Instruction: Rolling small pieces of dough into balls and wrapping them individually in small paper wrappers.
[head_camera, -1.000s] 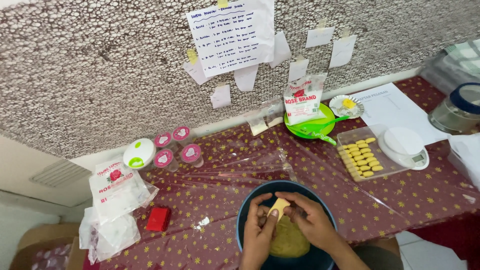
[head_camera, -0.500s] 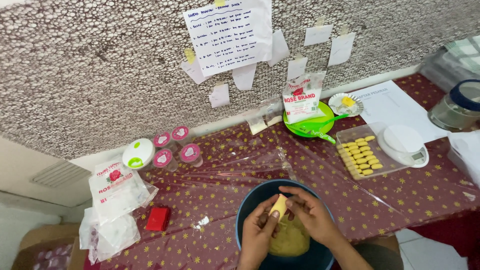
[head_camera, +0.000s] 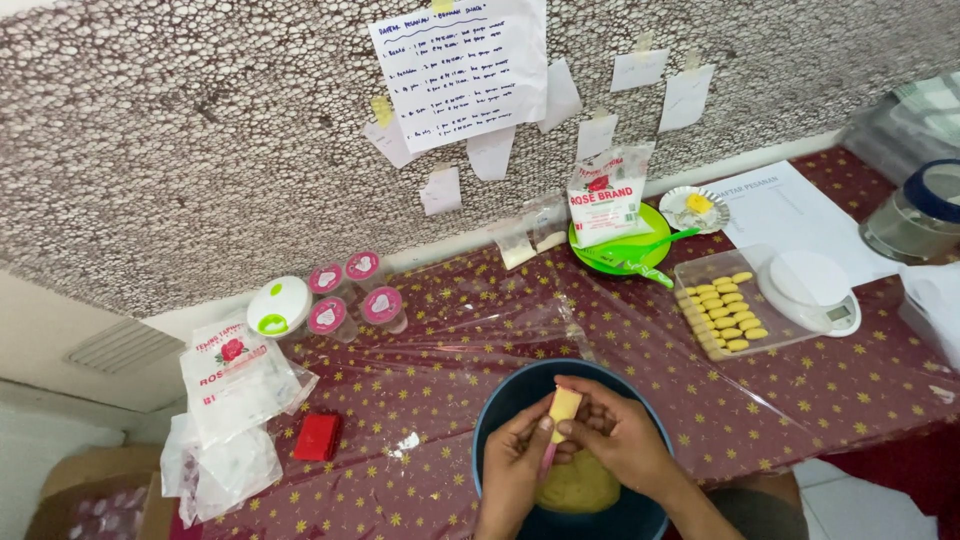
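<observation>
Head view: left hand (head_camera: 515, 455) and right hand (head_camera: 620, 440) pinch pale dough piece (head_camera: 564, 407) between fingertips above dark blue bowl (head_camera: 500, 400), dough mass (head_camera: 577, 485) below. Step looks like shaping. Next likely calls for placing beside shaped pieces on clear tray (head_camera: 700, 270).
</observation>
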